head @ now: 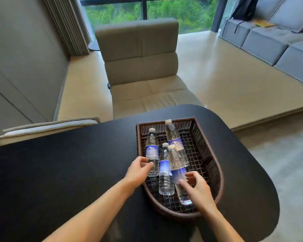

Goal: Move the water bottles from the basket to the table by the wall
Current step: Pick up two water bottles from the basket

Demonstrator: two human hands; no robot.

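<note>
A dark woven basket [221,180] sits on the black table [68,168] and holds several clear water bottles with blue labels. The leftmost bottle [151,151] stands by the basket's left wall, and my left hand [138,170] reaches over the rim with its fingertips at that bottle's lower part, not closed round it. The nearest bottle [177,165] leans in the basket's front right. My right hand [198,191] is beside it, fingers spread, with the index finger lying across its lower body. Two more bottles [165,173] [172,133] stand between and behind.
A beige padded chair [142,67] faces the table's far edge, and another chair's back [42,128] shows at the left. A grey wall [21,58] runs along the left. A grey sofa [278,37] stands at the far right across a raised floor, before a window [147,13].
</note>
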